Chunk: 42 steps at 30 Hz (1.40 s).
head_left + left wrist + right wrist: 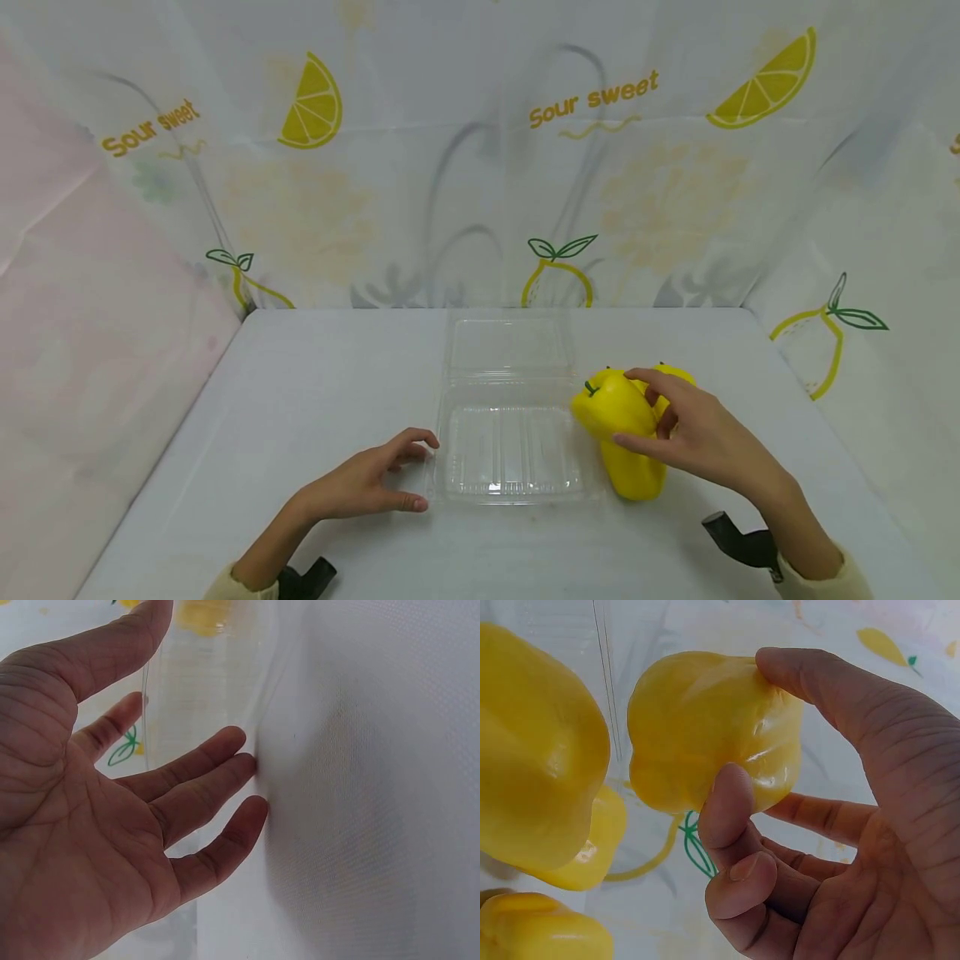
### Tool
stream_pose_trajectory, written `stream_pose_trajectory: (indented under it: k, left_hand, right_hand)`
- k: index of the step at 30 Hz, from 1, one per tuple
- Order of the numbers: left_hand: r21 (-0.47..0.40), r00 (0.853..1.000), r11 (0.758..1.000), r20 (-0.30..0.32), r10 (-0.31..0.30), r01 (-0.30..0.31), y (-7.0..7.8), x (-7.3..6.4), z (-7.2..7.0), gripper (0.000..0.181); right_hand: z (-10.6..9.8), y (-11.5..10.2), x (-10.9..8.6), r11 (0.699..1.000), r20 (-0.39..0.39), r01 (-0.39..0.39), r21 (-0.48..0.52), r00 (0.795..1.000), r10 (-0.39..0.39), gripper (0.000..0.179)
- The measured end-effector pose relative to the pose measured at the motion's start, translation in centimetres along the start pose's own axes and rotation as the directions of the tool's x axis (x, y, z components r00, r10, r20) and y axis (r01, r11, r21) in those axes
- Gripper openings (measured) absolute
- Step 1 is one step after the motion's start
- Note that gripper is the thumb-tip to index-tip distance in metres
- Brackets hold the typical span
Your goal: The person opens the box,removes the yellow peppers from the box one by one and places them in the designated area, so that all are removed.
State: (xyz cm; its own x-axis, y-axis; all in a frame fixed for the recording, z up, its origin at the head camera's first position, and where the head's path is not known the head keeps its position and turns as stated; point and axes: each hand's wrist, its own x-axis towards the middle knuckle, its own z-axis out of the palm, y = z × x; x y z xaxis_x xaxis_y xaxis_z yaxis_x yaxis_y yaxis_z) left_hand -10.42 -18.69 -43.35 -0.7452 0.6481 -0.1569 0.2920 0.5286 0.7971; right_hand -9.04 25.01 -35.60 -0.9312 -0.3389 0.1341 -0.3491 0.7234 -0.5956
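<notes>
My right hand (693, 429) holds a yellow bell pepper (615, 404) between thumb and fingers; its green stem points left. In the right wrist view, the thumb presses one side of this held pepper (705, 727) and a fingertip the other. Below and behind it are more yellow peppers, one nearer (633, 475) and one farther (678, 375), partly hidden by hand and fruit. A clear plastic clamshell box (517, 454) lies with its lid (510, 343) folded back. At its left edge, my left hand (367, 479) rests with loosely bent, spread fingers and grips nothing.
A white table (337, 367) carries everything. Around it hang a printed lemon-pattern cloth (420, 183) at the back and right and a pinkish sheet (90, 292) on the left. Dark camera mounts sit at both wrists, the right mount (738, 542) jutting over the table.
</notes>
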Motion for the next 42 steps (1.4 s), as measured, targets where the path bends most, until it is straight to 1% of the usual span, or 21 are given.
stream_pose_trajectory:
  k: [8,12,16,22,29,34,42]
  left_hand:
    - [-0.004,1.0,1.0,0.005,-0.016,0.016,-0.1,-0.2,0.1,0.069]
    - [0.007,1.0,1.0,0.001,-0.003,0.003,0.0,-0.2,0.1,0.069]
    - [0.013,1.0,1.0,-0.001,0.01,-0.01,-0.1,-0.2,0.0,0.068]
    - [0.011,1.0,1.0,-0.001,0.002,-0.002,-0.1,-0.1,0.1,0.068]
    - [0.011,1.0,1.0,0.0,-0.01,0.01,0.0,0.0,0.0,0.069]
    - [0.016,1.0,1.0,-0.002,-0.003,0.003,0.0,0.0,-0.1,0.069]
    - [0.012,1.0,1.0,-0.003,-0.003,0.003,-0.1,0.1,0.0,0.069]
  right_hand:
    - [-0.7,0.7,-1.1,1.0,-0.012,-0.015,-0.025,1.0,0.014,0.07]
    - [-1.2,1.1,-1.5,1.0,-0.007,-0.007,-0.018,1.0,0.007,0.072]
    - [-1.5,1.5,-2.0,0.999,-0.02,0.003,-0.039,1.0,-0.004,0.074]
    - [-2.0,1.9,-2.6,0.999,-0.015,0.002,-0.052,1.0,-0.003,0.074]
    - [-2.6,2.3,-3.4,0.998,0.01,-0.028,-0.063,1.0,0.029,0.075]
    - [-3.0,2.6,-3.9,0.996,0.028,-0.048,-0.079,0.998,0.05,0.075]
    - [-3.5,3.0,-4.7,0.983,0.084,-0.142,-0.115,0.985,0.153,0.076]
